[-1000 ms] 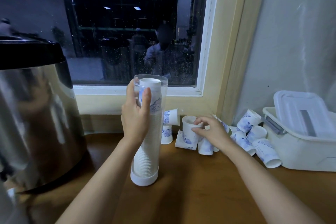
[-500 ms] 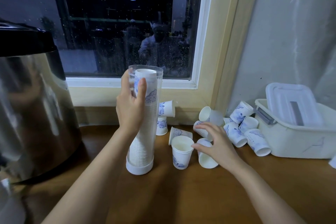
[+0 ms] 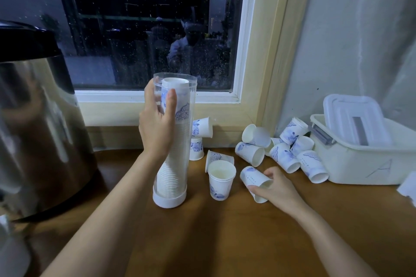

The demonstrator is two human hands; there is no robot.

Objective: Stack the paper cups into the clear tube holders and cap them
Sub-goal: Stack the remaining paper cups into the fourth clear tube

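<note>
A clear tube holder [image 3: 180, 159] stands upright on its white base on the wooden counter, filled almost to its open rim with stacked white paper cups. My left hand [image 3: 156, 126] grips the tube near its top. My right hand [image 3: 273, 188] grips a cup lying on its side [image 3: 252, 176] on the counter. One upright cup [image 3: 220, 179] stands between the tube and that hand. Several more blue-patterned cups [image 3: 286, 155] lie scattered toward the wall corner. No cap for the tube shows.
A large steel urn with a black lid [image 3: 38, 123] fills the left. A white plastic bin [image 3: 369, 164] with a loose lid [image 3: 355, 117] sits at the right. The window sill and wall close off the back.
My right hand set a cup upright beside the tube, then moved right and closed on a cup lying on its side. My left hand stayed on the tube.
</note>
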